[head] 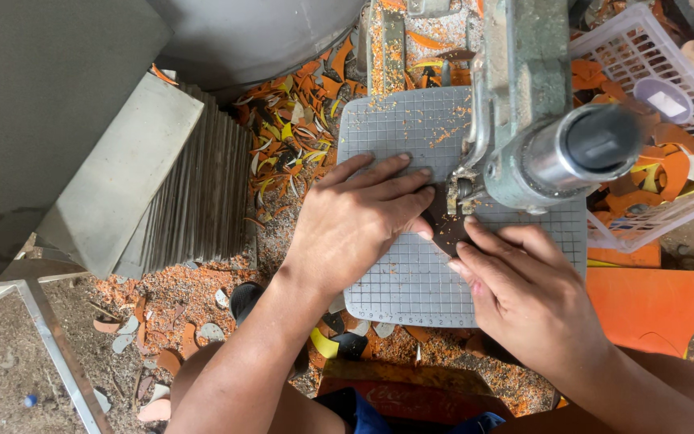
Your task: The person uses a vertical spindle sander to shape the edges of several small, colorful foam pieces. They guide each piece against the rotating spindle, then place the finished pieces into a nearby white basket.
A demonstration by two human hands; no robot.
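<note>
Left hand (357, 217) and right hand (524, 293) flat, fingers extended, pinning dark piece (446, 227) on gridded table (411, 273) under cutter head (524, 120); basket (668, 120) beyond right hand.

We are looking down into a small cutting workshop, rough and dusty. At the centre sits a grey gridded metal worktop (411, 273), with a worn green-grey cutting machine (524, 96) mounted at its 1 o'clock. Orange dust and curved orange, yellow and black offcuts (291, 137) litter the ground at 11 o'clock. A stack of thin grey sheets (202, 193) leans at 9 o'clock. At 3 o'clock a white plastic basket (644, 40) holds orange cut pieces, and flat orange sheets (652, 301) lie below it.
</note>
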